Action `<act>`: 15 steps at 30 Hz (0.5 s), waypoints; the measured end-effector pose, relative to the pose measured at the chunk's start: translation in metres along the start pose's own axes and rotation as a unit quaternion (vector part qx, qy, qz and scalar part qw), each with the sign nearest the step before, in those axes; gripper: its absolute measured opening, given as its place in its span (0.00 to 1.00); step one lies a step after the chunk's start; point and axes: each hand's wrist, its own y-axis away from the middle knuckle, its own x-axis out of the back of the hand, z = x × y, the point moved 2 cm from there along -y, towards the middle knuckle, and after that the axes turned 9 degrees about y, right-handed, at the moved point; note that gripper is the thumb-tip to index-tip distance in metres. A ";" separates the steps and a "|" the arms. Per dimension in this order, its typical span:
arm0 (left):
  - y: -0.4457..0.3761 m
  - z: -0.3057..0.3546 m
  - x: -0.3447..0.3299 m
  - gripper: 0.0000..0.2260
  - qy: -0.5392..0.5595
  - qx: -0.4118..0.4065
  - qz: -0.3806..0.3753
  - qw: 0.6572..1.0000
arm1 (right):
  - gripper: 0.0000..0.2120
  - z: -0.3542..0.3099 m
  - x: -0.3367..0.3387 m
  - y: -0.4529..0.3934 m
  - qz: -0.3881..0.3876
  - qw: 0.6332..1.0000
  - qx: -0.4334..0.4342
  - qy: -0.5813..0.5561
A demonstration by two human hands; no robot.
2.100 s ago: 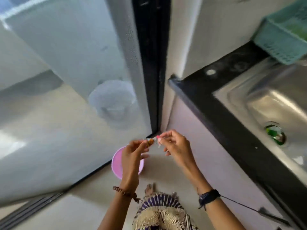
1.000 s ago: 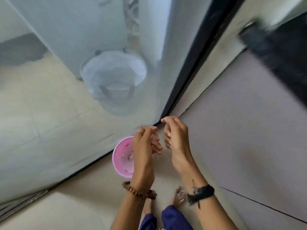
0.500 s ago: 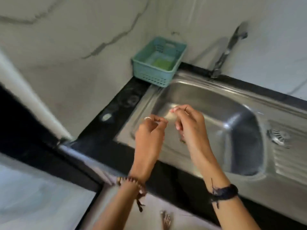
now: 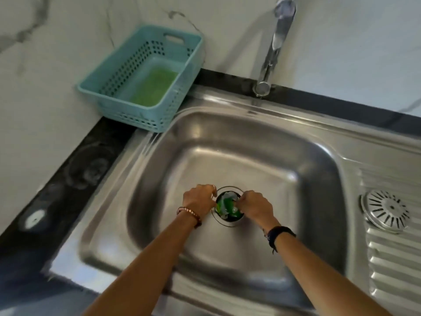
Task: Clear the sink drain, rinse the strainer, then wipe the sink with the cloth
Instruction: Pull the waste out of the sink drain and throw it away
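One steel sink (image 4: 262, 137), one clogged drain (image 4: 228, 205), two hands, left hand (image 4: 198, 201), right hand (image 4: 257, 206), finger grip unclear

A light blue plastic basket (image 4: 145, 74) with little holes in its walls sits on the black stone desk (image 4: 75, 174), in the back corner by the wall. Something flat and green (image 4: 155, 90) lies inside the basket. A shiny metal tap (image 4: 273, 49) stands at the back. The wall (image 4: 45, 65) is white with thin grey lines like marble. The desk has pale round marks (image 4: 34, 218) on it.
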 end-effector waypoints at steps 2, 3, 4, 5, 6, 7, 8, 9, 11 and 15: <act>-0.008 0.000 -0.017 0.12 -0.020 0.000 -0.004 1.000 | 0.14 -0.003 -0.010 -0.008 0.027 0.998 0.013 0.051; -0.011 0.001 -0.024 0.12 -0.033 -0.002 0.000 0.999 | 0.14 -0.004 -0.016 -0.012 0.036 0.996 0.018 0.077; -0.015 0.002 -0.030 0.12 -0.043 -0.006 0.007 0.999 | 0.13 -0.006 -0.021 -0.014 0.041 0.994 0.022 0.102; -0.018 0.003 -0.034 0.11 -0.051 -0.010 0.015 0.999 | 0.13 -0.007 -0.026 -0.016 0.042 0.991 0.030 0.124; -0.021 0.004 -0.037 0.11 -0.062 -0.014 0.018 0.998 | 0.12 -0.008 -0.031 -0.017 0.041 0.989 0.037 0.139; -0.023 0.006 -0.040 0.11 -0.077 -0.017 0.016 0.997 | 0.12 -0.009 -0.034 -0.017 0.042 0.987 0.043 0.146; -0.024 0.007 -0.042 0.11 -0.091 -0.018 0.007 0.996 | 0.11 -0.008 -0.036 -0.018 0.044 0.987 0.046 0.145; -0.025 0.008 -0.044 0.10 -0.096 -0.013 -0.001 0.995 | 0.11 -0.007 -0.036 -0.018 0.045 0.989 0.043 0.135; -0.026 0.007 -0.044 0.10 -0.083 0.005 -0.013 0.996 | 0.11 -0.004 -0.032 -0.017 0.038 0.995 0.028 0.091; -0.021 0.003 -0.031 0.10 0.006 0.049 -0.005 0.999 | 0.11 -0.002 -0.013 -0.012 0.002 1.000 0.001 -0.030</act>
